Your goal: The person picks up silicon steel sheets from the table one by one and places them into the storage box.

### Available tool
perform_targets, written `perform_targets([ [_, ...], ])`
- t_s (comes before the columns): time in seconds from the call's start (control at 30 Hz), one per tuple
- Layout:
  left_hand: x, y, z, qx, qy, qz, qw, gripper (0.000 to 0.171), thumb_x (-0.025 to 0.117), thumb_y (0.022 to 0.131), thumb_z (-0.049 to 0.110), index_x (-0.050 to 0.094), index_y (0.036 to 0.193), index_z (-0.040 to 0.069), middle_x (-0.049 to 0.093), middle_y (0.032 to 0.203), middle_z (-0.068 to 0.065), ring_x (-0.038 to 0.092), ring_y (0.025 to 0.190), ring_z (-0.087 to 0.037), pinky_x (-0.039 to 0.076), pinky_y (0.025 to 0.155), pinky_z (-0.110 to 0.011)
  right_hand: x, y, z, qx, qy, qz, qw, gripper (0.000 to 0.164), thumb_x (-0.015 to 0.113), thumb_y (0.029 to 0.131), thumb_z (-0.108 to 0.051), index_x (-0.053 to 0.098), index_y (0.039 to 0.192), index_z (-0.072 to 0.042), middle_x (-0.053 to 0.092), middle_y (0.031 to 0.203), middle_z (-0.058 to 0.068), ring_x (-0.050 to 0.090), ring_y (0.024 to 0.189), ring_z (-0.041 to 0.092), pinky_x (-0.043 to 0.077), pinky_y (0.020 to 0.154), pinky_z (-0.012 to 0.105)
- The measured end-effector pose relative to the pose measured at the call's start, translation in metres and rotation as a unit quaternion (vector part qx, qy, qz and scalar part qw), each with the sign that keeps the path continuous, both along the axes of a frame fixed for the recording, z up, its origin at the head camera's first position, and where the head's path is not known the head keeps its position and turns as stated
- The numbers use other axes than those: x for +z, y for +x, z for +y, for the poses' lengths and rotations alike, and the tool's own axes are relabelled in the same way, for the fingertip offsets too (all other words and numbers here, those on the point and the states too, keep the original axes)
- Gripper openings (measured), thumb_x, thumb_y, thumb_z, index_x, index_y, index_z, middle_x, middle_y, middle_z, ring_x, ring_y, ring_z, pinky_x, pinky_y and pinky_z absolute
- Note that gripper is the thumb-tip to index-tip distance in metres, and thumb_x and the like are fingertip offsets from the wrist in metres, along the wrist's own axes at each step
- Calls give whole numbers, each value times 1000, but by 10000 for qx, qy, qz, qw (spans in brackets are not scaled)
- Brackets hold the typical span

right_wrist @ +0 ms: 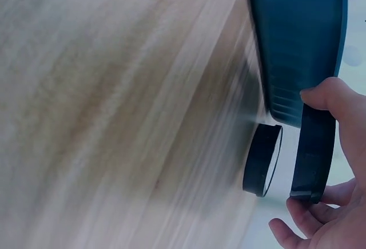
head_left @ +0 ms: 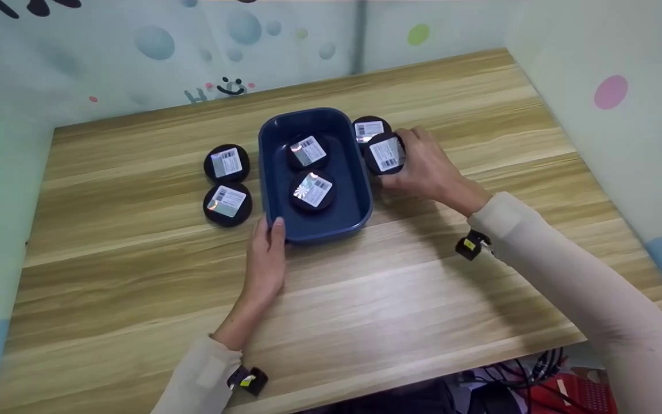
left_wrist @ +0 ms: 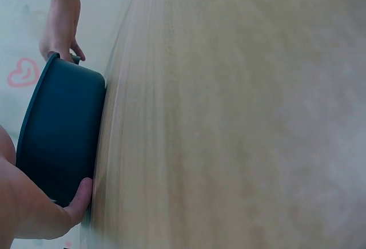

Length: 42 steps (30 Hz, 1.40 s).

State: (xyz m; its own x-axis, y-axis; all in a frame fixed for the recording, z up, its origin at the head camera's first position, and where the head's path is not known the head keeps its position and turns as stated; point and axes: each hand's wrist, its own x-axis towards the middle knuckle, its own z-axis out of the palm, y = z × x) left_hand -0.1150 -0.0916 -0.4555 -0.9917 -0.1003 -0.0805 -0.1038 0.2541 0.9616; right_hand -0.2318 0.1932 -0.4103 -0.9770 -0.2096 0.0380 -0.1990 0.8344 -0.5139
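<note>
A thick black disc with a white barcode label (head_left: 387, 154) is pinched in my right hand (head_left: 426, 167), thumb on one side and fingers on the other. In the right wrist view the held disc (right_wrist: 313, 154) is up off the table, beside the wall of a deep blue tray (right_wrist: 300, 43). A second labelled disc (head_left: 370, 127) lies on the table just behind it, partly covered. My left hand (head_left: 266, 259) grips the near left corner of the tray (head_left: 322, 237), thumb at the rim. Inside the tray lie two similar discs, the far one (head_left: 308, 152) and the near one (head_left: 312, 191).
To the left of the tray, two more labelled discs lie one behind the other, the far one (head_left: 226, 164) and the near one (head_left: 227, 204). The wooden table (head_left: 135, 276) meets patterned walls at the back and right. Cables (head_left: 526, 371) hang below its front edge.
</note>
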Motion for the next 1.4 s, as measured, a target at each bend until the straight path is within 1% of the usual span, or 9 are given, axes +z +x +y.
perform_targets([
  [0.13,0,0,0,33,-14,15,10000,43,39,109,23,45,146,1,52,138,-20,56,125,-29,52,101,-45,4,0,-1,-2,-10,-17,10000,91,84,70,-30,44,143,5,50,130,25,50,114,35,47,101,49],
  [0.3,0,0,1,35,-111,26,9999,44,39,109,24,44,147,0,51,139,-20,54,126,-28,51,103,-45,8,0,-2,-24,7,-7,10000,91,85,70,-30,43,144,4,49,132,25,49,118,35,46,103,49],
  [0.43,0,-1,3,55,-233,59,9997,44,40,109,24,46,145,0,51,136,-20,53,125,-28,50,104,-44,11,0,-1,-22,-6,84,10000,91,84,71,-31,43,144,4,50,132,24,50,117,35,46,103,50],
  [0.57,-1,-1,4,43,-356,175,9992,43,39,109,24,48,144,0,52,134,-20,54,120,-28,49,102,-43,13,0,-2,-16,-6,229,9997,92,84,70,-30,43,144,5,50,131,26,48,118,36,44,103,49],
  [0.67,-2,-1,4,50,-324,234,9992,42,40,109,23,48,143,0,53,133,-20,54,118,-28,49,100,-43,15,0,-3,12,5,296,9996,92,84,69,-30,43,143,6,51,130,26,48,118,36,43,104,48],
  [0.77,-2,-2,3,71,-317,250,9992,42,40,109,22,47,144,-1,52,135,-20,53,122,-28,48,103,-44,17,-1,-4,25,26,317,9995,92,84,69,-31,44,143,5,51,130,26,48,118,36,44,103,48],
  [1.13,-1,-1,3,6,-199,107,9997,44,39,109,23,43,148,2,48,142,-19,51,129,-27,49,105,-44,28,-4,-19,57,115,461,9989,93,86,69,-39,45,141,3,52,130,25,47,119,36,44,103,48],
  [1.23,0,0,3,29,-229,102,9997,44,39,109,23,44,148,3,49,141,-19,52,126,-28,50,103,-44,31,-5,-26,112,132,432,9989,94,86,70,-41,44,142,2,51,132,24,46,121,35,44,104,47],
  [1.4,0,1,2,38,-238,75,9997,44,39,110,24,44,148,3,49,139,-18,53,125,-27,50,103,-43,34,-4,-36,220,262,454,9984,95,86,70,-43,44,143,1,52,132,23,48,121,35,43,104,48],
])
